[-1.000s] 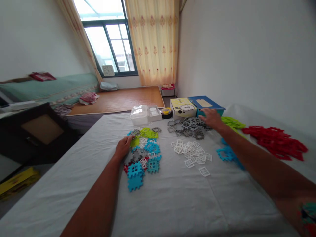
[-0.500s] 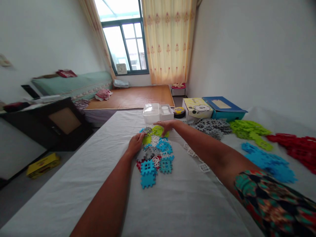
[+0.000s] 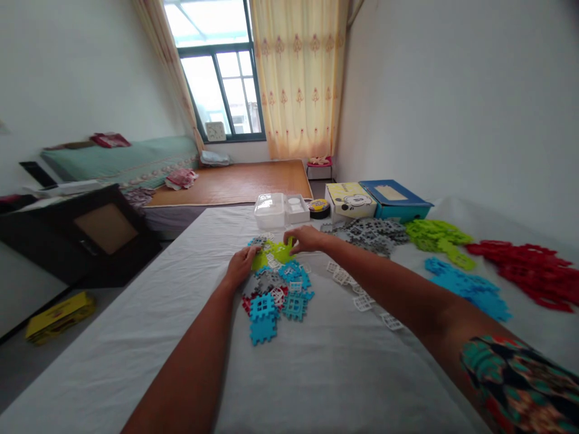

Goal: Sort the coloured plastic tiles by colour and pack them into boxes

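Note:
A mixed heap of interlocking plastic building tiles lies on the white sheet, with blue tiles (image 3: 263,307) at its near end and grey ones (image 3: 270,281) in the middle. My right hand (image 3: 306,239) pinches a lime green tile (image 3: 286,248) at the heap's far right side. Resting against the left edge of the heap, my left hand (image 3: 240,265) has its fingers stretched beside other green tiles (image 3: 260,260). Small white window-shaped pieces (image 3: 295,287) and a few red tiles (image 3: 245,303) show among the rest.
Sorted piles lie to the right: grey tiles (image 3: 377,235), green tiles (image 3: 436,235), blue tiles (image 3: 470,286) and red tiles (image 3: 527,268). White pieces (image 3: 341,274) trail beneath my right forearm. A clear plastic box (image 3: 270,211), yellow carton (image 3: 350,202) and blue box (image 3: 395,202) stand behind.
My right hand has closed its fingers on a green tile and raised its edge slightly. My left hand stays by the heap. The whole view has shifted a little.

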Demonstrator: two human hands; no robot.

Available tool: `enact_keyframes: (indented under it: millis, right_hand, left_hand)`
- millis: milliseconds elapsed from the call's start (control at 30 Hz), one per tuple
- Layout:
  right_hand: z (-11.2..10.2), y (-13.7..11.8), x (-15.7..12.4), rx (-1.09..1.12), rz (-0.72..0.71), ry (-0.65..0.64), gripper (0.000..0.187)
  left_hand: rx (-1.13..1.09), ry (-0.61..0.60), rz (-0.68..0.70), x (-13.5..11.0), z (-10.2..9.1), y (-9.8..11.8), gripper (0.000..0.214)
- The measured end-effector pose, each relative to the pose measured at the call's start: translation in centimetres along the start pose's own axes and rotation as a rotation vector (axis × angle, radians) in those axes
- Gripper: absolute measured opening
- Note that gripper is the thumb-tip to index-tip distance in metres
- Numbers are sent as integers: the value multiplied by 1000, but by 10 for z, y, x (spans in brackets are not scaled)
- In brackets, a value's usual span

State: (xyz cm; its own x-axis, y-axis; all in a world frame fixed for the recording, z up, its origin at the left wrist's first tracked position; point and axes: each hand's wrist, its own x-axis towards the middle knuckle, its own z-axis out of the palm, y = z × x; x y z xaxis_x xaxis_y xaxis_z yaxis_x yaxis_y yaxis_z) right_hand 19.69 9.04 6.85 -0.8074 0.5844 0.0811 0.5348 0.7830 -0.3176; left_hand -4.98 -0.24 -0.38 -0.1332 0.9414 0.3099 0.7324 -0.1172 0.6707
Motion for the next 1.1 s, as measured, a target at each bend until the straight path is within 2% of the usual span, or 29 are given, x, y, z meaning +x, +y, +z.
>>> enact_keyframes:
  millis: [100, 200, 367, 467, 533, 633, 700, 733, 800, 867, 1033, 1100]
  right_hand:
    - [-5, 1, -28, 221, -32, 81, 32]
    - [-3, -1, -60, 334, -56, 125, 29]
    - [20, -7, -106, 386, 51, 127, 23]
    - [24, 4, -130, 357, 87, 205, 33]
    - [13, 28, -150, 342, 140, 300, 28]
    - [-23, 88, -188, 322, 341, 525, 21]
    - [-53, 135, -217, 287, 526, 693, 30]
    - [-67, 158, -231, 238, 612, 725, 35]
    - [-90, 195, -257, 91, 693, 675, 42]
    - [-104, 219, -278, -41, 705, 594, 46]
    - [-109, 240, -324, -248, 744, 455, 52]
    - [-106, 245, -343, -287, 804, 450, 51]
  left_hand:
    - [-4, -6, -7, 0, -1, 2, 52]
    - [1, -7, -13, 1, -2, 3, 53]
    - [-8, -21, -17, 4, -4, 1, 56]
    - [-14, -14, -43, 5, -7, -2, 56]
    - [-24, -11, -54, 6, -8, -3, 57]
    - [-17, -23, -55, 7, -10, -3, 57]
    - [-8, -32, -56, 8, -11, -1, 57]
    - [-3, -31, -57, 7, -11, 1, 57]
    - [10, -24, -56, 7, -13, 3, 56]
    - [18, -14, -51, 6, -14, 4, 55]
    - [38, -25, -55, 5, -15, 3, 53]
    - [54, -31, -64, 6, -15, 1, 52]
